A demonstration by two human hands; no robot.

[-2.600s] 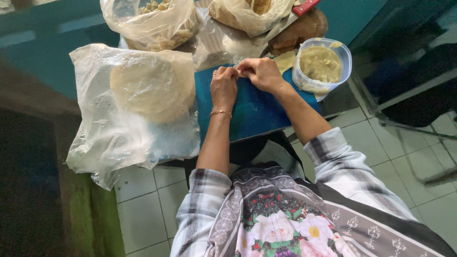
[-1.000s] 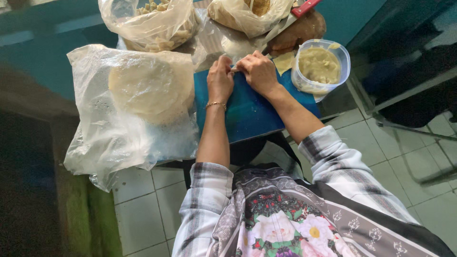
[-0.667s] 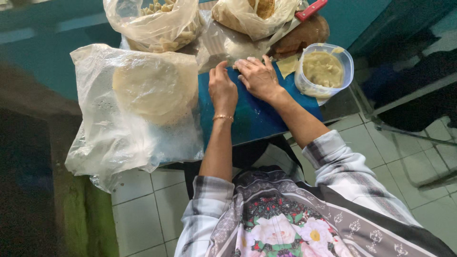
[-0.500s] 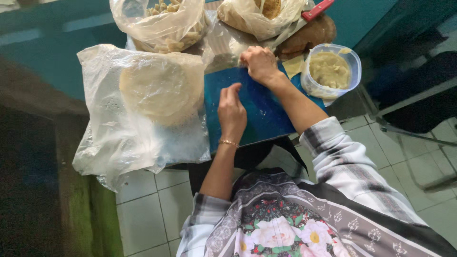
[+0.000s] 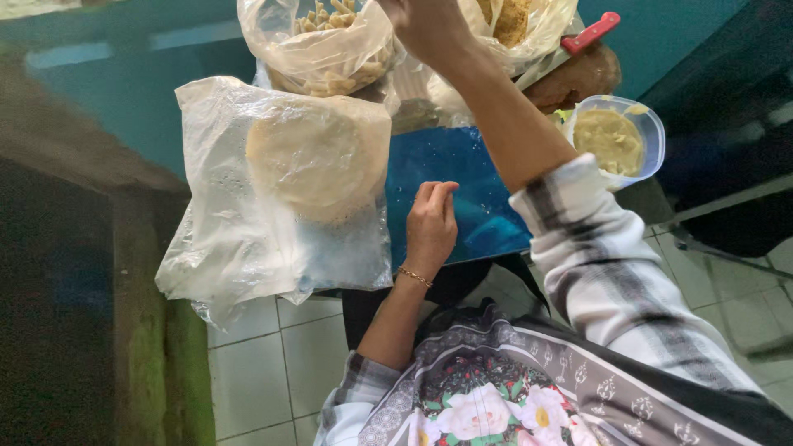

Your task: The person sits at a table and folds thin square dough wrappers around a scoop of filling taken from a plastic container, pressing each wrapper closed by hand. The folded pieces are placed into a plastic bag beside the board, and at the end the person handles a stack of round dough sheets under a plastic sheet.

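Observation:
My left hand (image 5: 430, 223) rests flat on the blue board (image 5: 471, 161), fingers stretched out and holding nothing. It lies just right of a clear plastic bag (image 5: 223, 239) that holds a stack of round pale wrappers (image 5: 310, 157). My right hand (image 5: 425, 25) is raised at the top edge of the view, between a bag of small fried pieces (image 5: 330, 45) and a bag of yellowish crumbs (image 5: 524, 25). Its fingers are cut off by the frame, so its grip is hidden.
A clear tub of yellowish paste (image 5: 615, 136) stands at the board's right end. A red-handled knife (image 5: 591, 33) lies over a brown lump (image 5: 578, 78) behind it. White tiled floor (image 5: 273, 363) lies below, and a dark chair frame (image 5: 727, 206) stands at the right.
My right hand has lifted off the board and moved up toward the bags. My left hand has drawn back toward me along the board. The view has moved closer.

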